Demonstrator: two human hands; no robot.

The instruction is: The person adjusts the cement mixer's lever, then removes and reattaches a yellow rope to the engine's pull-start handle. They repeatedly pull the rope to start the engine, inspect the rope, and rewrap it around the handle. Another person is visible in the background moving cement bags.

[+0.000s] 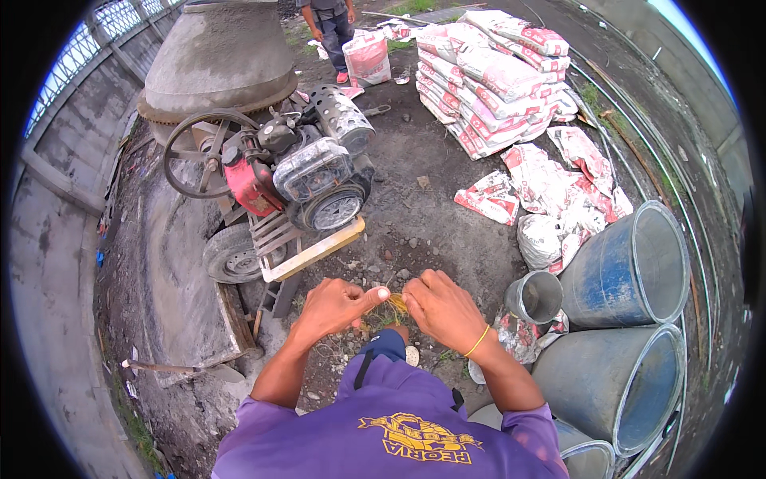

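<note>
My left hand (339,310) and my right hand (444,311) are raised close together in front of my body. Between them is a small tangle of thin yellow string (397,303), pinched by the fingers of both hands. The left thumb points toward the strands, and the right fingers are curled round their other side. Part of the string is hidden behind the fingers. A yellow band circles my right wrist. Just beyond my hands is the pale crossbar (315,249) of a concrete mixer's frame, touching neither hand.
The mixer's drum (215,60), handwheel (167,156) and engine (311,172) stand ahead left. Stacked cement bags (499,80) rise ahead right, with crumpled bags (558,180) nearer. A blue drum (598,267), grey drum (586,375) and bucket (535,297) are at right. Another person (329,28) stands far off.
</note>
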